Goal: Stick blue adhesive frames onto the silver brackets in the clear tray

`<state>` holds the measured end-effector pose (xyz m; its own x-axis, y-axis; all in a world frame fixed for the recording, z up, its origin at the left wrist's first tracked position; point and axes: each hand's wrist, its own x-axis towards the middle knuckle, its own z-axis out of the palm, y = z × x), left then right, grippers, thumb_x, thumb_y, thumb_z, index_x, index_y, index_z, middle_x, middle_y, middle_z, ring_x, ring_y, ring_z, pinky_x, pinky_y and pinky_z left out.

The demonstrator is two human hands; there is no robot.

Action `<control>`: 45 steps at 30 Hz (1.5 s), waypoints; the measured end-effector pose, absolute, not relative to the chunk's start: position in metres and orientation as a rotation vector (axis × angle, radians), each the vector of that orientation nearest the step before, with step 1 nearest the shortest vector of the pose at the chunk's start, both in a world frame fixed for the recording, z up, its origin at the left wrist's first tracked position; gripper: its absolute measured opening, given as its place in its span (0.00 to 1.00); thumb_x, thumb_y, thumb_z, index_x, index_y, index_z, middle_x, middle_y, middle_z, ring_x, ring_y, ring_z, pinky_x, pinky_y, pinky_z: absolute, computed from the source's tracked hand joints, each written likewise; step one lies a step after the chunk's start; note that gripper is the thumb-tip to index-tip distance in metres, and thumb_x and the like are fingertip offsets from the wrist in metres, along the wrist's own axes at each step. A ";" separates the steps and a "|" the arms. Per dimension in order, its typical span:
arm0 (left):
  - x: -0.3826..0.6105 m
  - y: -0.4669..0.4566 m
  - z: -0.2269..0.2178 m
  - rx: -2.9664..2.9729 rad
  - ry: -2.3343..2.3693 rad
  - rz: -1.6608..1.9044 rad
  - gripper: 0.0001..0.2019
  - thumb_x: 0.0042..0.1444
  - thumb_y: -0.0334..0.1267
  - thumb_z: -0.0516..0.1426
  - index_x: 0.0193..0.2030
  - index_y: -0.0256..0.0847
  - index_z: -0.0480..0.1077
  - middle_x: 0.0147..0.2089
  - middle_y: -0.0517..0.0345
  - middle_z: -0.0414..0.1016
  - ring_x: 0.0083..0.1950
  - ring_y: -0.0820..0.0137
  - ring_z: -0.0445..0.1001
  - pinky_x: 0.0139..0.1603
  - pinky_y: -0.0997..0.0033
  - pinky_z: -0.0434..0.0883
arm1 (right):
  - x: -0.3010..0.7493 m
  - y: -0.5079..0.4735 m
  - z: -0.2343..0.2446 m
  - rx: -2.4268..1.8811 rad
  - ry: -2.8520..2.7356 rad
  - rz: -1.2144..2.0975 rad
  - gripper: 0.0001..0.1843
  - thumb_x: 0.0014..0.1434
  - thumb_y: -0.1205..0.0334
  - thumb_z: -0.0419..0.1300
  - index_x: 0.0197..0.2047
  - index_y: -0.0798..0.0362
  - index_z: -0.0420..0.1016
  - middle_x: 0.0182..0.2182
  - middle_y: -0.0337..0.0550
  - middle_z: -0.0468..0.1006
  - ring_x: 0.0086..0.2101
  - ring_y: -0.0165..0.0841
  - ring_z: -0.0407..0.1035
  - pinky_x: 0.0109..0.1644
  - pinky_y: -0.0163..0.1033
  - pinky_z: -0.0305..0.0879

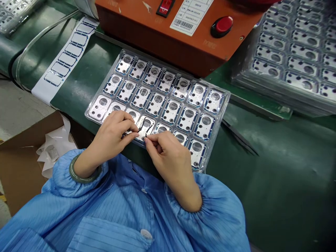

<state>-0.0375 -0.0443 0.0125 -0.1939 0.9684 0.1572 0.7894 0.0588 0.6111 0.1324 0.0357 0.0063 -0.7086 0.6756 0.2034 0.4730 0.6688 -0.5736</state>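
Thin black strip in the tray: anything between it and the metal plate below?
Nothing visible: the strip, between the left hand and right hand, sits directly over the metal plate in the clear tray.

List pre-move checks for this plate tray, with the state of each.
Hands gloved: not ok, the left hand and right hand are bare.
Thin dark strip seated on the front-row metal plate: cannot tell, the fingers cover part of it.
Clear tray lying flat on the green belt: ok, no tilt visible.
Every pocket filled: ok for the visible pockets, cannot tell under the hands.
Black tweezers apart from the tray: ok, they lie on the belt to its right.
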 end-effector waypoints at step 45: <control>0.002 -0.053 0.002 1.182 1.580 1.710 0.22 0.62 0.41 0.54 0.63 0.46 0.58 0.43 0.54 0.75 0.36 0.72 0.78 0.40 0.72 0.77 | 0.139 0.021 0.007 -0.832 -1.785 1.079 0.03 0.58 0.67 0.61 0.37 0.50 0.72 0.28 0.35 0.74 0.24 0.26 0.65 0.29 0.33 0.67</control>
<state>0.0018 -0.0530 0.0020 -0.4809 0.8415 0.2463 0.1789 -0.1809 0.9671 0.1395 0.0206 0.0068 -0.4015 0.8538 0.3314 0.1037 0.4019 -0.9098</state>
